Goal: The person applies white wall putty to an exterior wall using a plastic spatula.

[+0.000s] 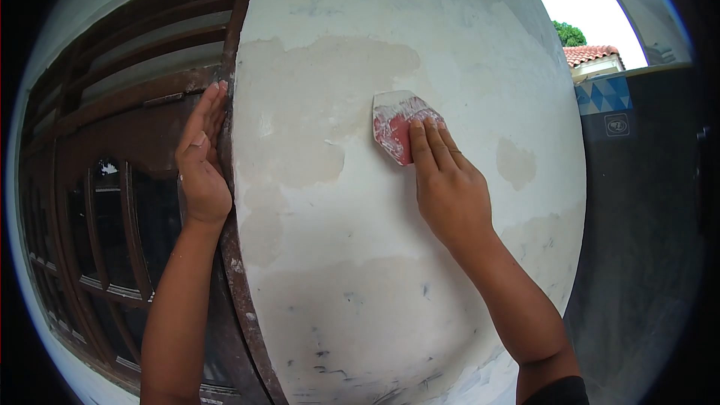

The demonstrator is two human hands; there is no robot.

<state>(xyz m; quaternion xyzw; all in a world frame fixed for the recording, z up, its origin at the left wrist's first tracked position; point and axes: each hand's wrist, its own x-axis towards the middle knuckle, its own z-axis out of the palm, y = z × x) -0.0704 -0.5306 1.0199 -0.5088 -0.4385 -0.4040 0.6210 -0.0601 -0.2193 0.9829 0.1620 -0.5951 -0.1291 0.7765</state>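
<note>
A red putty spreader (391, 135) smeared with white filler lies against the white wall (360, 217). My right hand (450, 180) is closed on it, the fingers pressed along its face and the thumb hidden. Patches of greyish, unpainted or damp-looking plaster surround the spreader. To the left, my left hand (204, 161) rests upright along the brown wooden frame (236, 52), its fingers stretched out and nothing in it.
A brown door or window with glass panes (109, 232) fills the left side. Dark scuffs mark the lower wall. Beyond the wall's right edge stands a dark grey surface (637, 217) with a blue patterned strip (604, 95). A tiled roof (590, 55) shows behind.
</note>
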